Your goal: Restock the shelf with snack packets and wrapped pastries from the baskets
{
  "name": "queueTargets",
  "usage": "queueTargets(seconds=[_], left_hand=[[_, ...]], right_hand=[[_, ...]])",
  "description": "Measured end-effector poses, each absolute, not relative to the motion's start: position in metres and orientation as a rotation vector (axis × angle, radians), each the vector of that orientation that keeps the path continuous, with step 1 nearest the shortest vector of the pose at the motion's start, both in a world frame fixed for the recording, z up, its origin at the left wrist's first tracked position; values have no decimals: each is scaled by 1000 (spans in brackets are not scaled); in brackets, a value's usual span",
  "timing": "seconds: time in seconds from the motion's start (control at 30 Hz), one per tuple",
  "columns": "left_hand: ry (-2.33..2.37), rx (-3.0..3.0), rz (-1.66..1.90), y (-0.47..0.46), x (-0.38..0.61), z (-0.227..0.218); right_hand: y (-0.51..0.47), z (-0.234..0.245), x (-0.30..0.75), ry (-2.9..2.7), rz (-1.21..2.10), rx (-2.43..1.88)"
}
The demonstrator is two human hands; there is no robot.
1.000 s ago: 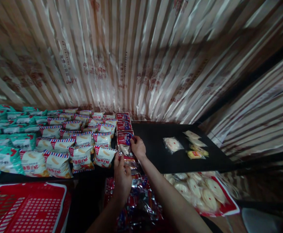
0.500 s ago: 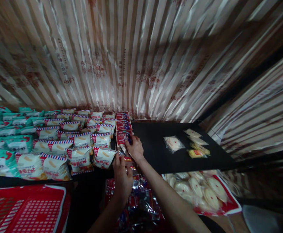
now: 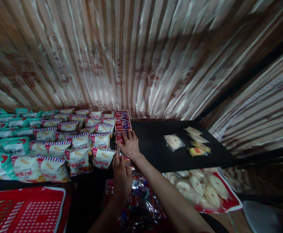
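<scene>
Right hand (image 3: pixel 130 145): fingers spread, palm down over the front part of the row of red packets (image 3: pixel 123 124), touching, nothing visibly gripped. Left hand (image 3: pixel 122 176): fingertips bunched at the near end of the same row, partly hidden; can't tell if they grip anything. Change: a second ago the right hand was pinching at a packet's side; now it has shifted left and flattened across it, left hand about where it was. Reads as pressing a packet into line, not carrying one, so that packet looks more or less placed.

Row runs back to the curtain (image 3: pixel 131 64) on the black table (image 3: pixel 153 139). Chip bags (image 3: pixel 103 158) just left of it, teal bags (image 3: pixel 15 145) beyond. Below the hands, a dark heap of shiny packs (image 3: pixel 141 200); labels unreadable. Red basket (image 3: pixel 22 193) lower left. Right: clear-wrapped pack (image 3: pixel 174 142), yellow pack (image 3: pixel 198 151), tray (image 3: pixel 233 205) of round white packs (image 3: pixel 210 192) lower down
</scene>
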State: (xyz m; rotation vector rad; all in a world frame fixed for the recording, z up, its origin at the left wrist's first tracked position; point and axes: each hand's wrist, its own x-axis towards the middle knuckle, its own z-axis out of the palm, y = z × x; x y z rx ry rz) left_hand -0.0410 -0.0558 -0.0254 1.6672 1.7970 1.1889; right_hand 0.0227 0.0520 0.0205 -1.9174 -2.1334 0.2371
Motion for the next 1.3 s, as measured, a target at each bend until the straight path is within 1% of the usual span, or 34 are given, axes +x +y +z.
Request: queueTargets(seconds=[0.17,0.33,0.53,0.6,0.67,0.73,0.8,0.83,0.9,0.97,1.03,1.07,1.1,1.2,1.3], left_hand=[[1795,1712,1147,-56,-45,-25],[1798,1800,1117,-65,-42,-20],[1772,1973,1129,-86,-43,-3],[1681,2096,1160,-103,-47,3],[1464,2224,1158,-125,-52,3],[1191,2286,1048,-148,-55,-8],[1019,2250,759,-168,-57,-27],[1029,2189,566,-176,-57,-38],[1173,2025,152,-185,-58,-60],[1268,1898,-125,-188,-59,-80],[1274,1855,-229,-187,-60,-94],[1268,1849,-244,-186,-61,-99],[1270,1843,-258,-184,-61,-102],[1285,1825,-272,-179,-60,-106],[1296,1799,-279,-175,-59,-108]], right_hand=[[52,17,20,-2148,290,-1964],[53,15,18,-2150,268,-1965],[47,24,21,-2064,244,-1845],[37,32,29,-1952,224,-1764],[19,39,44,-1773,222,-1656],[-9,37,65,-1542,239,-1544],[-45,21,90,-1281,269,-1535],[-65,9,102,-1170,307,-1573],[-103,-23,122,-1058,371,-1735],[-135,-58,133,-1096,519,-1949],[-157,-90,135,-1342,885,-2124],[-163,-103,133,-1520,1022,-2167],[-166,-114,130,-1704,1084,-2194],[-161,-139,120,-2078,1097,-2321],[-150,-155,115,-2177,1079,-2499]])
